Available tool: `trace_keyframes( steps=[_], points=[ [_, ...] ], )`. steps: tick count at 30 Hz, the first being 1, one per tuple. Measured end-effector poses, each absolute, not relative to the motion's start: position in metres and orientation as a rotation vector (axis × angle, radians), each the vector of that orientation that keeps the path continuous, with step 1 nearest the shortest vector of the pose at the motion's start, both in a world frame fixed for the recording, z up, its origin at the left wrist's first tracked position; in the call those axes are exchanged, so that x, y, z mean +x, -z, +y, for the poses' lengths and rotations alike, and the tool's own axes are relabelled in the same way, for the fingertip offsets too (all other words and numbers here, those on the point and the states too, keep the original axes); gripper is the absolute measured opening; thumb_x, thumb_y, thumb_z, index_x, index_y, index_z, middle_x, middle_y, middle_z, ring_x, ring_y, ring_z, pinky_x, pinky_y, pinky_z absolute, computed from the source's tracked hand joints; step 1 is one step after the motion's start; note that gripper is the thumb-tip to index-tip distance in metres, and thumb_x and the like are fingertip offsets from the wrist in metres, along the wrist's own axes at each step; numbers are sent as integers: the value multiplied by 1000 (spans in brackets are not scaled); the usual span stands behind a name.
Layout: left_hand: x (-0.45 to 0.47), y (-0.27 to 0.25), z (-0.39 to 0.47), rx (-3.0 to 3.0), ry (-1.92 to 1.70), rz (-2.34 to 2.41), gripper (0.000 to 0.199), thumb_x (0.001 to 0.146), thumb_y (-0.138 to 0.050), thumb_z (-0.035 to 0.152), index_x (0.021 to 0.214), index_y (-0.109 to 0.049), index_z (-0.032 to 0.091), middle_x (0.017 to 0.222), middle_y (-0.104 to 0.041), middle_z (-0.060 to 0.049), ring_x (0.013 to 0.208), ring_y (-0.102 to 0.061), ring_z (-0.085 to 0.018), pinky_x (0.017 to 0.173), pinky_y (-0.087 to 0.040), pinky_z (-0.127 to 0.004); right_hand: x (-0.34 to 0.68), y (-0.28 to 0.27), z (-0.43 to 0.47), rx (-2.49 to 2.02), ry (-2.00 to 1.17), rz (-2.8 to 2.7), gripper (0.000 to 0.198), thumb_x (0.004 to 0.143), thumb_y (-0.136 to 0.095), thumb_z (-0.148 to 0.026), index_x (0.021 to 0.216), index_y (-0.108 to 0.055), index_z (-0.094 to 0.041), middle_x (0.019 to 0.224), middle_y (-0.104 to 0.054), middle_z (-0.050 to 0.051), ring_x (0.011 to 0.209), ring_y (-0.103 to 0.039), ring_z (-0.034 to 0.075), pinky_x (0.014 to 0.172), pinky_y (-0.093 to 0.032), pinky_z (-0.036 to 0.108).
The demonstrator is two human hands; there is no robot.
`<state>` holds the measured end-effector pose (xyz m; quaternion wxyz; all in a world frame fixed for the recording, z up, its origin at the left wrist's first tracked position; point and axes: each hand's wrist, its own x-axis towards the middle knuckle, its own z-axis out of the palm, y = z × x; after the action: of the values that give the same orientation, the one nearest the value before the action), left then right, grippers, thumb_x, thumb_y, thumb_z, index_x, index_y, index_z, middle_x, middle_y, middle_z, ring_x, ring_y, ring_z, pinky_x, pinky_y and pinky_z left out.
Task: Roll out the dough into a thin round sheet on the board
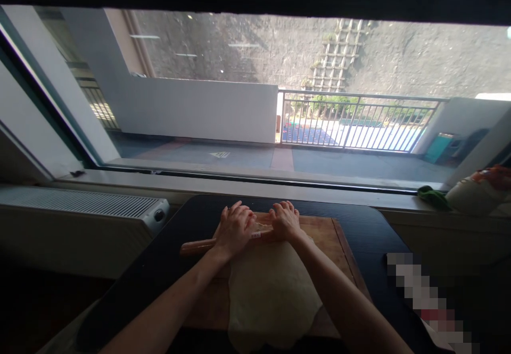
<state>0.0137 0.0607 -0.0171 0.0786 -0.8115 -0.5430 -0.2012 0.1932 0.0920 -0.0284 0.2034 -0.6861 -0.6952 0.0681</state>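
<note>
A large pale sheet of dough lies across a wooden board, its near edge hanging past the board's front. Across the far end of the dough runs a wooden rolling pin, its left end sticking out beyond the board. My left hand is over the pin left of its middle, fingers curved forward around it. Close by on the right, my right hand bends over the pin the same way. A small white label shows on the pin between the hands. The pin's right end is hidden behind my right hand and forearm.
The board rests on a dark table with rounded corners. On the left stands a white radiator; ahead is a window sill. A green cloth and a pale pot sit at the right. A blurred-out item lies on the table's right.
</note>
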Motion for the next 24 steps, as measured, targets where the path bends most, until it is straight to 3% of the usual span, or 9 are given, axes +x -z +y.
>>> trace_keyframes(
  steps=[5,13,18,24],
  points=[
    [-11,18,27,-2636,642,-1318,32,86,-46,37,112,-59,24,106,-60,-4,107,-49,-21,106,-22,-46,211,21,98,-1907,-287,-1802,40,93,-27,-38,116,-55,-23,126,-50,9,120,-39,23,96,-28,39],
    [-43,7,9,-2715,433,-1267,29,88,-46,33,114,-58,28,91,-59,-2,91,-53,-18,102,-27,-45,177,14,71,-1692,-253,-1857,37,94,-27,-35,116,-54,-26,119,-55,2,111,-46,16,94,-31,29],
    [-56,12,-10,-2738,343,-1331,32,89,-43,36,119,-55,30,95,-59,-2,95,-53,-19,101,-29,-44,151,27,43,-1605,-118,-2005,35,94,-29,-38,113,-56,-27,120,-54,3,121,-37,20,101,-22,35],
    [-36,28,3,-2548,437,-1539,44,92,-33,39,133,-43,26,132,-50,-7,126,-37,-24,106,-19,-49,144,25,61,-1684,-74,-2049,41,94,-27,-45,120,-51,-25,125,-50,6,127,-28,23,102,-20,39]
  ],
)
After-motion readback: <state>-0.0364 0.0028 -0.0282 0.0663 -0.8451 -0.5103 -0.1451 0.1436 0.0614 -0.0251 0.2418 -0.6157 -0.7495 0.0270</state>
